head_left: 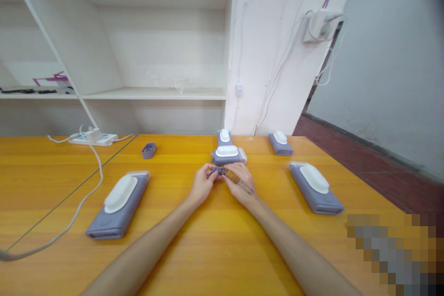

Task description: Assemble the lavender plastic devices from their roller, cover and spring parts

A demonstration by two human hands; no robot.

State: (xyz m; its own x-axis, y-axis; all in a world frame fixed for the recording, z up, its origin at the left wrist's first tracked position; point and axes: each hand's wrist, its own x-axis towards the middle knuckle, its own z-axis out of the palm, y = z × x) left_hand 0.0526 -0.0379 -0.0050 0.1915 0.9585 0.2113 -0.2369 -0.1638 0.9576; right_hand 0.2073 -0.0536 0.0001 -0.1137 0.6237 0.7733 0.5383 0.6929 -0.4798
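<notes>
On table point(52, 180), five lilac devices point(118, 206).

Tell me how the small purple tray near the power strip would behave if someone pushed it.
The small purple tray looks thin-walled and open, so it is probably light and would slide easily on the smooth wooden table. It sits low and flat, so tipping seems unlikely. Whether anything lies inside it cannot be seen.

1. Bright, even light falls from above; the far white shelves point(156, 46) look washed out.
2. Soft glare sheens the wooden table point(208, 249); shadows are faint.
3. Edges bow and smear, corners darken.
4. 1 pixelated patch point(395, 254) sits near right.
</notes>
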